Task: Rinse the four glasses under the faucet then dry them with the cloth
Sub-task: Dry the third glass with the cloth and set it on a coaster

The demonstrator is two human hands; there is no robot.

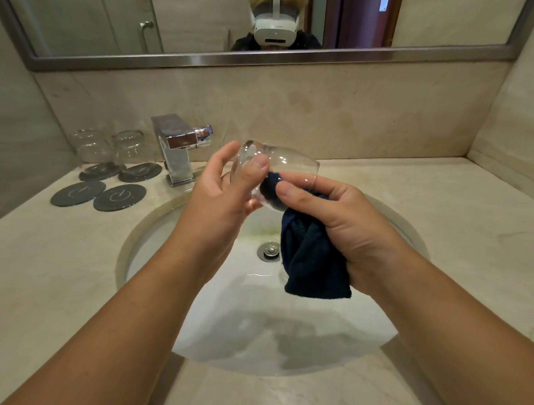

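Observation:
A clear glass (284, 161) lies on its side above the sink, mouth toward the right. My left hand (226, 185) grips its base end, thumb on the glass wall. My right hand (329, 217) holds a dark blue cloth (312, 259); part of the cloth is pushed inside the glass and the rest hangs below my palm. Two more glasses, one (89, 147) and another (129, 145), stand on dark coasters at the back left beside the chrome faucet (178, 146). No water runs from the faucet.
The round white sink (153, 243) has a metal drain (269, 250) and wet patches. Two bare dark coasters (78, 193) (120, 197) lie on the beige stone counter (443, 210) at the left. A mirror (206, 22) spans the back wall.

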